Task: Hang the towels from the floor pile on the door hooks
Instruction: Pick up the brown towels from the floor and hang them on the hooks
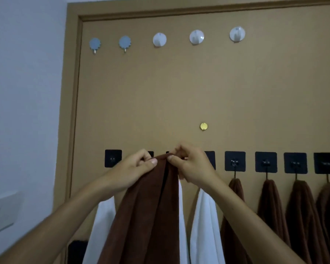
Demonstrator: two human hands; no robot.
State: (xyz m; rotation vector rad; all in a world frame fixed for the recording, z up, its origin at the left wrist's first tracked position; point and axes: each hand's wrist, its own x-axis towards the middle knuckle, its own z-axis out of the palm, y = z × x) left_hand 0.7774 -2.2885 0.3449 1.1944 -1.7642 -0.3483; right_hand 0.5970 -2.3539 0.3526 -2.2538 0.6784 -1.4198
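Both hands pinched a brown towel's (149,202) top edge, left hand (135,164) and right hand (191,164) side by side, raised against the door (179,92) at the black hooks (235,161), between 2 white towels (204,225).

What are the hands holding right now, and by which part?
Both the left hand and right hand pinch the brown towel by its top edge, at the black hook row.

tan door (179,92) — black hooks (235,161) carry brown towels (271,202).
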